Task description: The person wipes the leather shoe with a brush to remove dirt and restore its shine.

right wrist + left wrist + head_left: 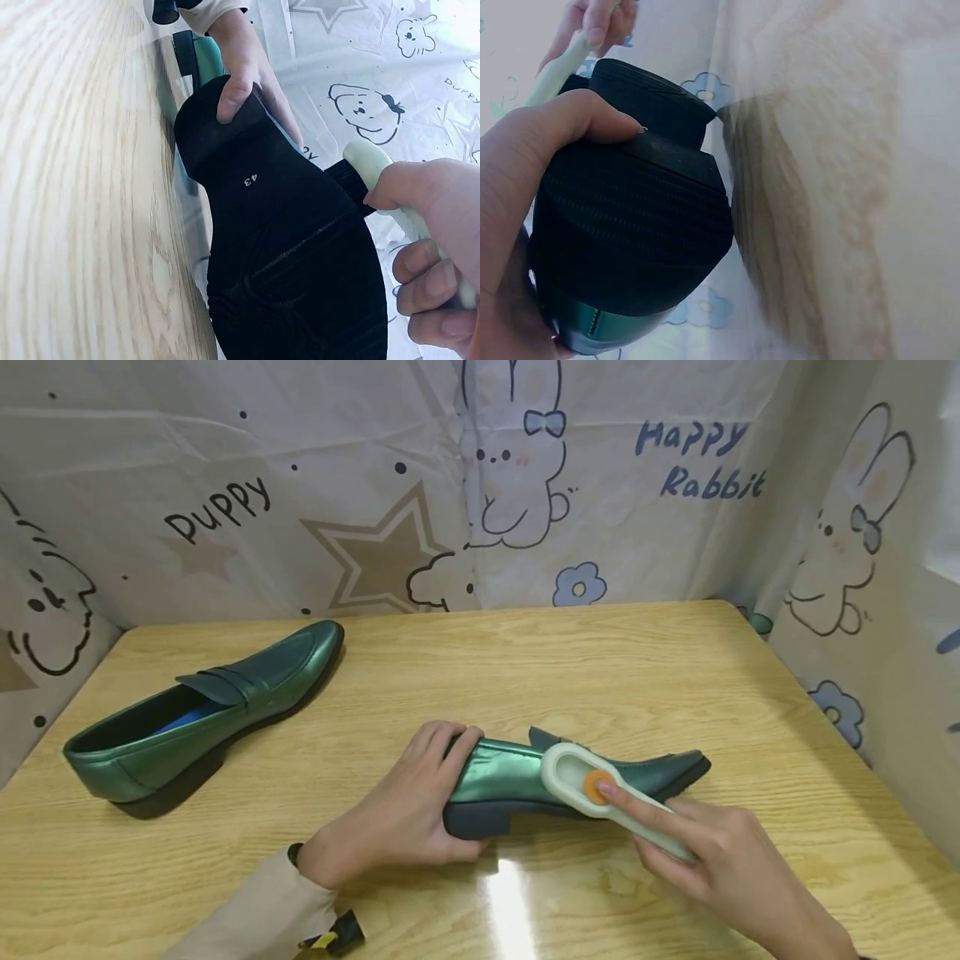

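My left hand [405,802] grips the heel end of a shiny green loafer [495,774], its thumb on the dark heel in the left wrist view. The loafer is tipped on its side, toe to the right; the right wrist view shows its black sole [285,247] marked 43. In my right hand [731,852] is a pale green shoe brush [551,768], with a finger on its orange button [597,787]. Dark bristles [346,182] meet the loafer's side near the middle. A matching green loafer [292,681] stands upright at the left of the table.
Both loafers are on a light wood-grain table [570,668]. A pale curtain [360,427] printed with rabbits, puppies and stars hangs behind it and at the sides. The left sleeve [262,910] has a black strap end beside it.
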### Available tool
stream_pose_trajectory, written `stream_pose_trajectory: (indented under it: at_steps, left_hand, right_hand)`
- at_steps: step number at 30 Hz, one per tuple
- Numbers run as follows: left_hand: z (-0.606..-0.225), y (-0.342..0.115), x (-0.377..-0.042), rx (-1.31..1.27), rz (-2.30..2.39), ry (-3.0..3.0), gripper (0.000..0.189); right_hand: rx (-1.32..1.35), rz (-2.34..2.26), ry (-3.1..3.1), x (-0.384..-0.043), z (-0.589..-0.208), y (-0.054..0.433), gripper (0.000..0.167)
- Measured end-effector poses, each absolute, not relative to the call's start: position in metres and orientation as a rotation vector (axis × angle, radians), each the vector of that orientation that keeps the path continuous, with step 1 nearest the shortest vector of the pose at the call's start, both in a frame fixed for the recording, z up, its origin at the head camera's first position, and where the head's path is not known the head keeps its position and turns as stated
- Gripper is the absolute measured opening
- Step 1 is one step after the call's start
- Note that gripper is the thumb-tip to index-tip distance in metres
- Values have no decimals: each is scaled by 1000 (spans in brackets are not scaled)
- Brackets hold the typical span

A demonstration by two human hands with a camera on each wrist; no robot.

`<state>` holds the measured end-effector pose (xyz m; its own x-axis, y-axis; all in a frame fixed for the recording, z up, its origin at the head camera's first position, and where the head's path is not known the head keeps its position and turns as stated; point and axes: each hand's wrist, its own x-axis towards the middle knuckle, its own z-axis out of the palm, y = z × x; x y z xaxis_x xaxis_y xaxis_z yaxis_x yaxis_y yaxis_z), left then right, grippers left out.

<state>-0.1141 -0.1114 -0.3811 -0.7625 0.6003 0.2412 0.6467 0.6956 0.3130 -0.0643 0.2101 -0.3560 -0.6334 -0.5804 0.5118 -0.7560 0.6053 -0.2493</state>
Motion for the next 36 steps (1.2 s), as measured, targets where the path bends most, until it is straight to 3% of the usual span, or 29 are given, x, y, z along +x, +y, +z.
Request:
stream_pose_trajectory:
  at_steps: [17, 30, 36]
  left_hand:
    - [-373, -115, -117, -1057, -539, -2727, 103]
    - [-381, -109, -119, -1051, -513, -2753, 101]
    - [-382, -113, -119, -1054, -531, -2741, 103]
  right_hand:
    - [1269, 727, -2320, -62, -363, 208, 36]
    - [1031, 667, -2323, -68, -361, 220, 40]
    - [1062, 741, -2310, -69, -363, 220, 40]
